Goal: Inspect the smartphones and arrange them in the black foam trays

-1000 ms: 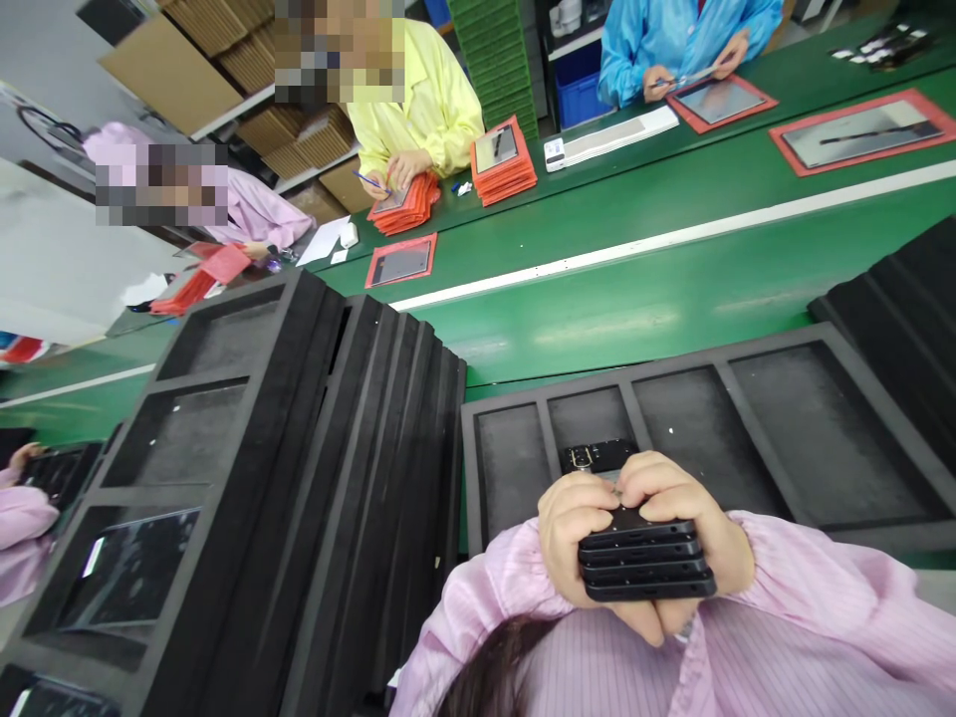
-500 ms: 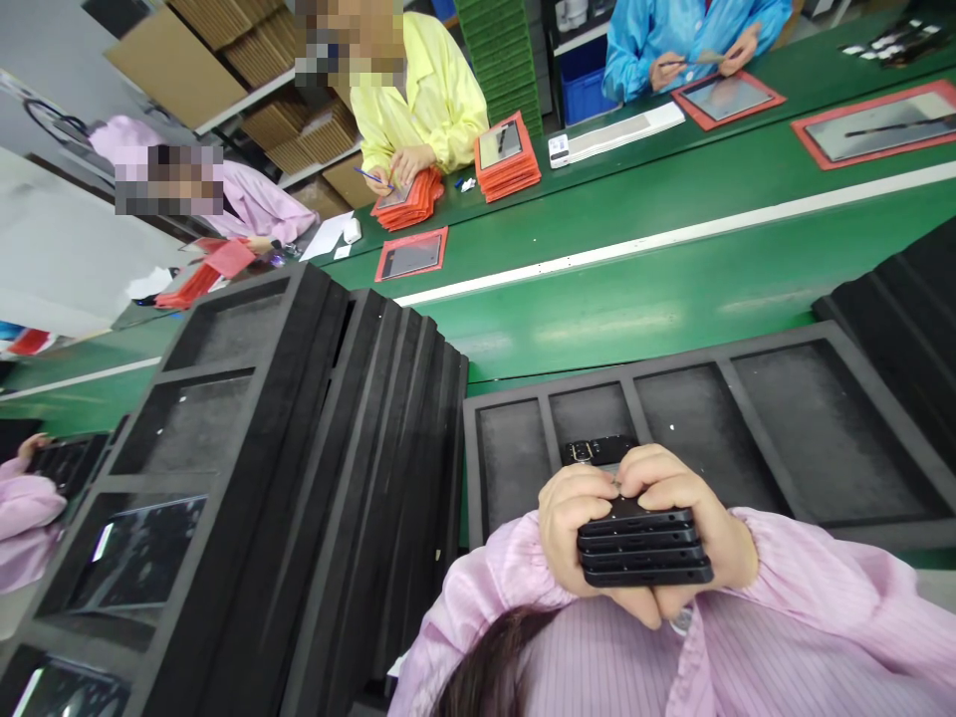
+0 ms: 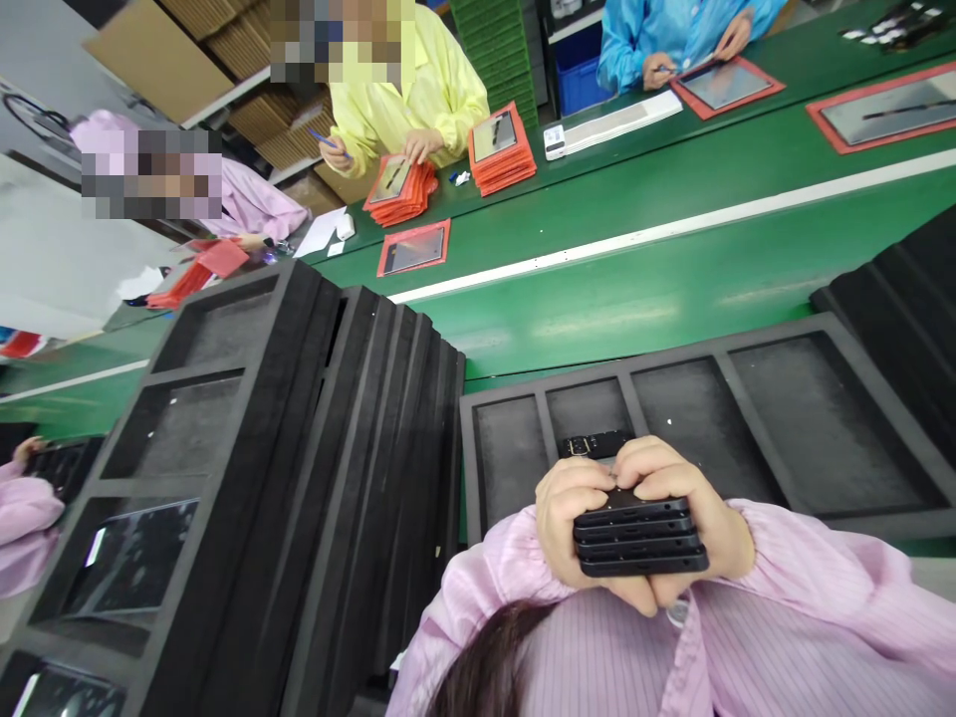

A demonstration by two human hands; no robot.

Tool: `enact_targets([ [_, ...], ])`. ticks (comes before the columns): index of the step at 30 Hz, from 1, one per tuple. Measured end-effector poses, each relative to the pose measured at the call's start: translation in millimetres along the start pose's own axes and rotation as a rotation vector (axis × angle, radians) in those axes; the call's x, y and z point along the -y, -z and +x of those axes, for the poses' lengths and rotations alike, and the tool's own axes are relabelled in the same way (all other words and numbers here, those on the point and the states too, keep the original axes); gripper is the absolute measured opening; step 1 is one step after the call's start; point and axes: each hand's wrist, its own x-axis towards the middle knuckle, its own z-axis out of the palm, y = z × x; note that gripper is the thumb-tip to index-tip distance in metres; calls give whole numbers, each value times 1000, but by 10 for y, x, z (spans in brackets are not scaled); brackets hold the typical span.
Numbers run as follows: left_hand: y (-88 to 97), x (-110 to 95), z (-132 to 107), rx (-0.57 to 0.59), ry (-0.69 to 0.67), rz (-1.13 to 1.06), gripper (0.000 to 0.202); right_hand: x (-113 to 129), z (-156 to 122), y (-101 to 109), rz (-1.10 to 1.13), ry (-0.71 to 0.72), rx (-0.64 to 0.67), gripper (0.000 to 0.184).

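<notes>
Close to my chest I hold a stack of black phone housings [image 3: 640, 543], several pieces thick. My left hand [image 3: 562, 513] wraps its left side and my right hand [image 3: 713, 523] its right side. Both hands have fingers bent over the top piece, and their fingertips meet near its middle. Camera cutouts show at the far end of the stack, while its sides are mostly hidden by the hands. Beneath and beyond the hands lies a black foam tray [image 3: 631, 393] with recessed compartments.
At left stand stacked black foam trays [image 3: 258, 398]; a dark glossy panel [image 3: 138, 553] sits in one compartment. More black trays [image 3: 903, 309] rise at right. Across the green conveyor table [image 3: 568, 274], people handle panels on red sheets [image 3: 399, 204].
The view has shifted slightly. My hands keep the same grip on the stack. Across the table, the person in yellow has raised the hand with the blue pen away from the red stack.
</notes>
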Motion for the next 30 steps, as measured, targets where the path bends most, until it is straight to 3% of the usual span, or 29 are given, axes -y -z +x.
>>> enact_targets([
  [3,-57,-9,6,-105,-82,-46,32,-1,-1,4,2,3,0,40],
  [12,-381,-222,-30,-459,155,-22,34,-13,-11,1,17,-7,4,46],
  [14,-309,-191,-8,-360,102,-47,34,-5,-5,20,33,-12,18,45],
  [16,-166,-102,27,-142,-16,-94,41,18,10,64,92,-43,68,47],
  [18,-18,0,70,56,-114,-130,53,60,31,132,189,-146,146,47],
  [20,75,74,105,176,-183,-151,58,112,50,209,279,-310,219,46],
  [23,89,122,108,150,-231,-150,63,174,61,308,359,-507,275,39],
  [26,56,145,72,69,-306,-165,68,196,50,364,358,-621,288,43],
  [30,82,169,58,121,-372,-174,66,194,25,390,336,-686,279,48],
])
